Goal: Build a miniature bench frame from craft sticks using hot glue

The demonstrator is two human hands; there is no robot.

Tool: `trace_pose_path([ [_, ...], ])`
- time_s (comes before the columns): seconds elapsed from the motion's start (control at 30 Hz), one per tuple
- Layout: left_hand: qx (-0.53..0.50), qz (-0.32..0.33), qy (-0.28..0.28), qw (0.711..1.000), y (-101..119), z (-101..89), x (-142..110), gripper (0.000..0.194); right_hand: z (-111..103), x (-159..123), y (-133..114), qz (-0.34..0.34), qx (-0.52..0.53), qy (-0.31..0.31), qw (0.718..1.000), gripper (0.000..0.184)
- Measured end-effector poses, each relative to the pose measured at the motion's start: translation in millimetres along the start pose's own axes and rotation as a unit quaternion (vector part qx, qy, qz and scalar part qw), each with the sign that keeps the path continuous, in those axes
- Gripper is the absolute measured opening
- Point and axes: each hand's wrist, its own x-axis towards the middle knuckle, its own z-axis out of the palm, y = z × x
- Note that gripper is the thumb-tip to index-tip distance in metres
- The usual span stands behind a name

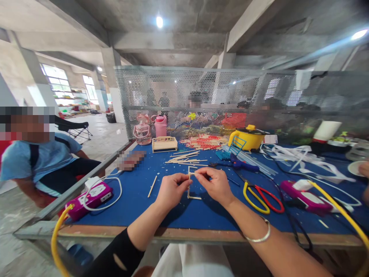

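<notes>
Over the blue tabletop, my left hand (174, 189) pinches a small frame of thin wooden sticks (195, 198) with thumb and fingers. My right hand (215, 186) is closed at the same frame, its fingertips on a short stick near the frame's middle. The frame has one long side and short pieces standing off it to the right. A single loose wooden stick (152, 186) lies left of my left hand. Beyond both hands is a spread of loose wooden sticks (186, 157). Scissors with one yellow and one red handle (256, 198) lie right of my right hand.
A blue-handled tool (245, 165) and a yellow pot (250, 138) stand right of the sticks. Purple power strips (90, 201) (305, 197) with cords lie at both sides. A small wooden model (164, 144) and pink bottles (160, 127) are at the back. A person (49, 161) sits at left.
</notes>
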Motion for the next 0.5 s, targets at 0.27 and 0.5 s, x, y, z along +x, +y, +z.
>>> trace_pose_path([
  [0.27,-0.001,-0.001,0.002,1.0,-1.3,-0.1,0.5,0.022,0.5,-0.3,-1.6,0.002,0.007,0.01,1.0,0.011],
  [0.5,-0.002,-0.002,0.001,1.0,-2.9,0.5,0.0,0.022,0.2,-0.2,-1.8,0.002,0.008,0.01,1.0,0.01],
])
